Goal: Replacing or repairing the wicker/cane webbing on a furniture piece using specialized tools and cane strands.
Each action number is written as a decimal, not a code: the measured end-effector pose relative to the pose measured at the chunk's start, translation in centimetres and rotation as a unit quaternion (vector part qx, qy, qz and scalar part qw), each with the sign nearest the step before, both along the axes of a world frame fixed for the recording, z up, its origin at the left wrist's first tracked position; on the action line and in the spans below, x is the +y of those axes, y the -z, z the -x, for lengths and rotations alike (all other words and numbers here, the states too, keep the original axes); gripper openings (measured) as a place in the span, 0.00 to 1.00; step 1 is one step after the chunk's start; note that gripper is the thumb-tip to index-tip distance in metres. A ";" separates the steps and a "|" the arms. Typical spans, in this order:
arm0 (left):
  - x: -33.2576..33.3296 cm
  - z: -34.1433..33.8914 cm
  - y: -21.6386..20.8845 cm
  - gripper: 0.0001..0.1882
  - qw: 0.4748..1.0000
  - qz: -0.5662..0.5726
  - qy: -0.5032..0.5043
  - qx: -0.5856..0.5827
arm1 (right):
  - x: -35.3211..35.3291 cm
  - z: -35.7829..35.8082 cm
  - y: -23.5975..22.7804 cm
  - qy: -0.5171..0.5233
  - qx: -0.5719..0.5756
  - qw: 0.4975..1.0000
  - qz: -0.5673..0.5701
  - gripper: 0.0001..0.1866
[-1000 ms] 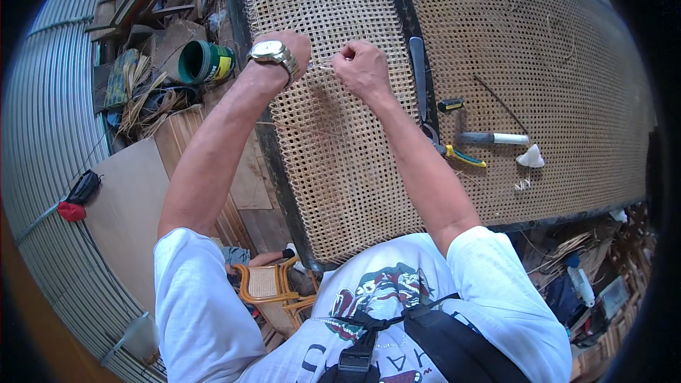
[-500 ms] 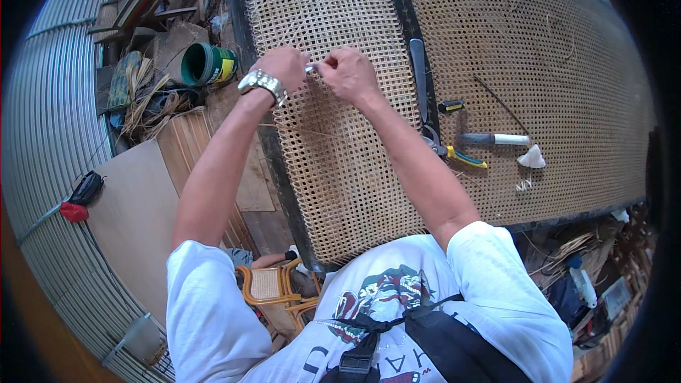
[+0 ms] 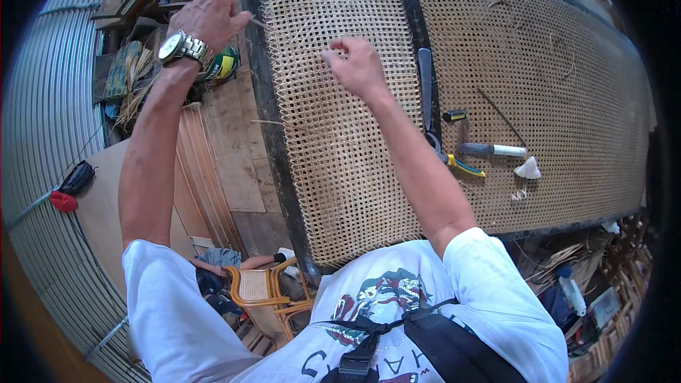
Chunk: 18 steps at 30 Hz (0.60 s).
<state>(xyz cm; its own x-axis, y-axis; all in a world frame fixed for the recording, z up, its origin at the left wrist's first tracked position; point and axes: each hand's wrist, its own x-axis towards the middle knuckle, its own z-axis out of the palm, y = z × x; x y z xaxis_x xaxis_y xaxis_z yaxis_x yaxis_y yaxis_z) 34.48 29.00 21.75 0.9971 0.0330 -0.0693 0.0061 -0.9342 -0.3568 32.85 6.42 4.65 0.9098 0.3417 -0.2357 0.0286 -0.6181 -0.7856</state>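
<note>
My left hand (image 3: 207,20), with a metal watch on the wrist, is closed on a thin cane strand (image 3: 258,22) beyond the left edge of the panel. The strand runs from the fingers to the woven cane webbing (image 3: 340,170), which is set in a dark frame (image 3: 280,170). Over the upper part of this narrower section hangs my right hand (image 3: 360,69), fingers loosely curled, thumb and forefinger apart, nothing visible between them. Another loose strand end (image 3: 266,122) sticks out over the frame's left side.
On the panel's right lie a long flat blade (image 3: 425,85), yellow-and-green-handled pliers (image 3: 464,165), a white-ended tool (image 3: 504,150), a dark rod (image 3: 502,112) and a white lump (image 3: 528,168). A green bucket (image 3: 225,64) stands left. Someone's leg (image 3: 257,262) shows beside a rattan chair (image 3: 257,286).
My hands have drawn apart. The left moved up and left past the frame with the strand; the right shifted slightly right, its fingers loosening from their pinch.
</note>
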 end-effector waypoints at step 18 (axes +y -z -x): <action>-8.2 1.5 8.1 0.13 0.960 0.111 -0.058 0.251 | -2.7 -0.4 1.7 0.075 0.151 0.979 -0.117 0.12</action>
<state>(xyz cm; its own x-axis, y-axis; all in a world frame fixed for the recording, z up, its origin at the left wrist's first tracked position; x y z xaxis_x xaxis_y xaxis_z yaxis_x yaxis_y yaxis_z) 33.01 20.76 13.70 0.8272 0.0708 -0.5574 -0.0053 -0.9910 -0.1336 33.22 3.67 2.90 0.8548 0.2853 -0.4334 -0.3046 -0.4003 -0.8643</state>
